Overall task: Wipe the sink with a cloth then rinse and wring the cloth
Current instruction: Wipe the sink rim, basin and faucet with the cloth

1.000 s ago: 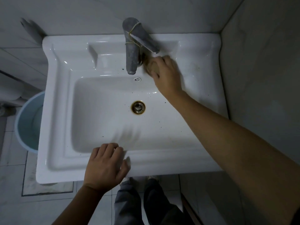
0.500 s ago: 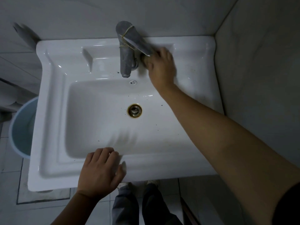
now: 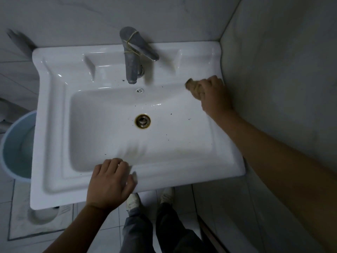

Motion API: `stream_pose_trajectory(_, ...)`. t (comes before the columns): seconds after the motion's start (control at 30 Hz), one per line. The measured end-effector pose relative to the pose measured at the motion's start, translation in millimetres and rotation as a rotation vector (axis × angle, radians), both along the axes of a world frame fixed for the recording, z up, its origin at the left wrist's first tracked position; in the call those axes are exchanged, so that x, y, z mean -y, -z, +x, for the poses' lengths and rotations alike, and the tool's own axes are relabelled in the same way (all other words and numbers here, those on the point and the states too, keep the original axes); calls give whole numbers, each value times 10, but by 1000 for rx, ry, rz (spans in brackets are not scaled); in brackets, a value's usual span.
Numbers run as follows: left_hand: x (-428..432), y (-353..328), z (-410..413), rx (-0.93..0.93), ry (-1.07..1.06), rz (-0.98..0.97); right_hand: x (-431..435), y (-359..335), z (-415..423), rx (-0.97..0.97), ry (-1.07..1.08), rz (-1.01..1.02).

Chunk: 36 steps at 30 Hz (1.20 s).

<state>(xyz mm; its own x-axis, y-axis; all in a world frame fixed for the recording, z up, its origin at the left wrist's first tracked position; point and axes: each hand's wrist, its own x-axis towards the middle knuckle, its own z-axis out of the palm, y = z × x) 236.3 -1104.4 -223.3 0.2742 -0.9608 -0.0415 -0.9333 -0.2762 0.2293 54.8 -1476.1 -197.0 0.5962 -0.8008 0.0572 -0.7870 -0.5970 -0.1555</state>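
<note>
Against the tiled corner, walls: grey tiles run behind and along the right side of the basin, the right wall (image 3: 273, 70) just beside its edge.
Sink (image 3: 54, 143): white, rectangular, dark specks scattered over the bowl and back ledge.
Bucket (image 3: 16, 143): pale blue, on the floor to the left, partly hidden under the sink's rim.
Legs and shoes (image 3: 133, 199): below the front rim, on the floor tiles.
Faucet (image 3: 132, 57): grey metal, centred on the back ledge, a thin band tied around it.
Right hand (image 3: 215, 95): fingers closed tight around the cloth, at the right rear corner of the bowl, near the wall.
Left hand (image 3: 109, 183): flat and spread on the front rim, holding nothing.
Cloth (image 3: 193, 87): tan, bunched, sticking out of the fist, touching the ledge.
Drain (image 3: 142, 121): brass-ringed, mid-bowl, uncovered.
</note>
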Motion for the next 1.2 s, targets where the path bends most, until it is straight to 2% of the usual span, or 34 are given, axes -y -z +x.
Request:
stream_pose_trajectory(0.17, 6, -6, 1, -7, -3, 20, -627, 17, -346, 2, 9, 127)
stream_pose_trajectory(0.27, 4, 6, 1, -4, 3, -4, -403, 2, -222, -10, 35, 134)
stream_pose_trajectory(0.47, -14, 70, -1, 15, -2, -17, 289, 34, 403, 15, 94, -13)
stream_pose_trajectory(0.6, -16, 74, 2, 20, 4, -10, 275, 56, 299, 17, 68, -22)
stream_pose_trajectory(0.83, -34, 119, 17, 13, -7, -33, -642, -8, -420, -33, 44, 95)
stream_pose_trajectory(1.03, -48, 132, 21, 19, -11, -72, -1765, -34, -921, -41, 259, 241)
stream_pose_trajectory(1.2, -55, 7, 22, -33, -8, -57, -2182, -104, -648, -26, 433, 246)
